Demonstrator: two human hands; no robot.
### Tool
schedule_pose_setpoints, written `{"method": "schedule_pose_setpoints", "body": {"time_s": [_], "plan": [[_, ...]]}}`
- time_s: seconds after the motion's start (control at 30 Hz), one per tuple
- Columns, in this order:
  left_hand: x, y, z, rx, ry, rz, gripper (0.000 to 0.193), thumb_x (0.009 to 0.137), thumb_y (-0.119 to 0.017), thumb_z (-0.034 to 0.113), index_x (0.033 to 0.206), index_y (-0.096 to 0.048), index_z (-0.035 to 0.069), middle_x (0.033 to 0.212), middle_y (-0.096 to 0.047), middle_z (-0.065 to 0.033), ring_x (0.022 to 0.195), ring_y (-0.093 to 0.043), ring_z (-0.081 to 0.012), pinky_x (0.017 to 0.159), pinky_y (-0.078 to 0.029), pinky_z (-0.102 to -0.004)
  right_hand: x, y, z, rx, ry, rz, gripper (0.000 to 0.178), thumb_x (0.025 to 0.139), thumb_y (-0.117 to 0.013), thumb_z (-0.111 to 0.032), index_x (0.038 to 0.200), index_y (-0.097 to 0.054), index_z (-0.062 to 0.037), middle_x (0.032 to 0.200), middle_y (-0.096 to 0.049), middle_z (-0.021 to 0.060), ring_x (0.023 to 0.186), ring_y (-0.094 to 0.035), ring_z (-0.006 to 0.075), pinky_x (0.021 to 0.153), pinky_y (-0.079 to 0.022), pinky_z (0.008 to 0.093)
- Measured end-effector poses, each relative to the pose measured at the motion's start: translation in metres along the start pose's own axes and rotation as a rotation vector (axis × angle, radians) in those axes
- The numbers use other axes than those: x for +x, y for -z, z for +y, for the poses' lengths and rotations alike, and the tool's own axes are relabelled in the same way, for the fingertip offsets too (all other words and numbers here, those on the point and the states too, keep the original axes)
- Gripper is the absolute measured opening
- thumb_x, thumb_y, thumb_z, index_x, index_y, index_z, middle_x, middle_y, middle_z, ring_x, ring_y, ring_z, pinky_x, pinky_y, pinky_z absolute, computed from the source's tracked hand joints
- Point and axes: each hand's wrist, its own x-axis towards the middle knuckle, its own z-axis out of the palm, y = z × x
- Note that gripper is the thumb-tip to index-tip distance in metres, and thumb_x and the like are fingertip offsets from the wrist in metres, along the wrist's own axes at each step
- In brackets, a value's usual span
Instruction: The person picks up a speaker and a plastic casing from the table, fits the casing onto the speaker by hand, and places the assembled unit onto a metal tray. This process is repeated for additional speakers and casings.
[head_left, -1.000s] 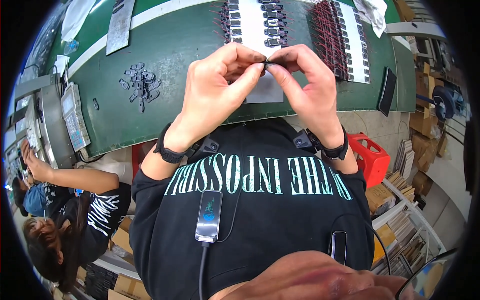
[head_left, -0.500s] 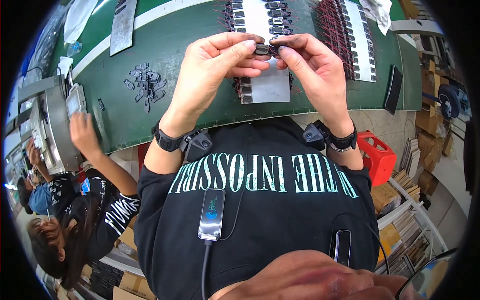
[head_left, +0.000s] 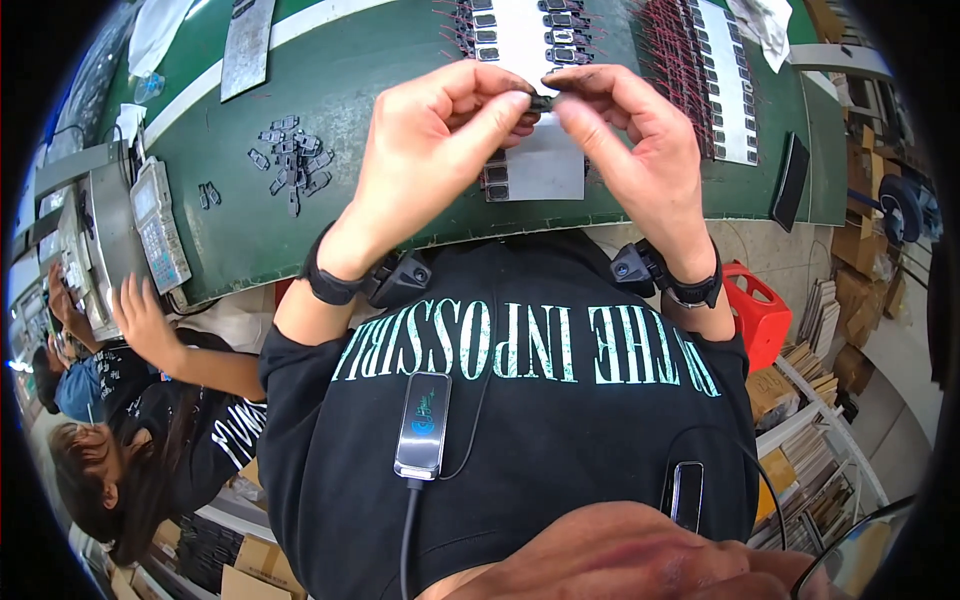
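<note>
My left hand (head_left: 428, 130) and my right hand (head_left: 645, 145) meet above the bench, fingertips pinched on a small black speaker module (head_left: 541, 103). The left thumb and fingers close on one end of it, and the right thumb and forefinger are at the other end. Most of the module is hidden by the fingers. Below it lies a white sheet (head_left: 552, 165) lined along both edges with more small black modules, several showing thin red wires.
Loose black modules (head_left: 293, 165) lie piled on the green bench (head_left: 370, 55) at left, two more apart from them. At right are another lined sheet (head_left: 738, 90) and a dark phone-like slab (head_left: 790, 180). A co-worker's hand (head_left: 145, 325) is near a keypad machine (head_left: 160, 225).
The module has turned between my fingers and shows less of its face. At left, the co-worker's hand has drawn back from the bench, and a second loose module now lies beside the single one.
</note>
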Motion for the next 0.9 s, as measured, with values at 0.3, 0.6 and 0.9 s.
{"method": "schedule_pose_setpoints", "body": {"time_s": [0.3,0.6,0.9], "plan": [[0.003,-0.009,-0.002,0.344,-0.380,0.304,0.013,0.089,-0.068,0.008,0.101,-0.071,0.001,0.093,-0.074,-0.0075,0.081,-0.071,-0.0119,0.072,-0.056,-0.0247,-0.008,0.012,0.013,-0.063,-0.129,0.007,0.014,0.091,-0.065,-0.005,0.103,-0.065,0.0023,0.094,-0.065,0.0013,0.079,-0.058,0.0041,0.070,-0.047,0.0195],[-0.012,0.012,-0.022,0.288,-0.305,0.274,0.018,0.090,-0.067,0.006,0.106,-0.071,0.002,0.095,-0.074,-0.0077,0.083,-0.070,-0.0121,0.075,-0.054,-0.0240,-0.010,0.007,0.037,-0.425,0.119,0.209,0.013,0.083,-0.072,-0.006,0.095,-0.070,-0.0040,0.088,-0.062,0.0068,0.074,-0.061,0.0174,0.065,-0.048,0.0267],[-0.018,0.025,-0.022,0.126,-0.278,0.410,0.015,0.093,-0.063,0.003,0.106,-0.069,-0.002,0.098,-0.073,-0.0072,0.090,-0.070,-0.0124,0.079,-0.054,-0.0229,-0.006,0.017,0.031,-0.513,0.234,0.128,0.018,0.083,-0.070,-0.005,0.101,-0.070,-0.0036,0.096,-0.063,0.0072,0.088,-0.061,0.0183,0.077,-0.048,0.0280]]}}
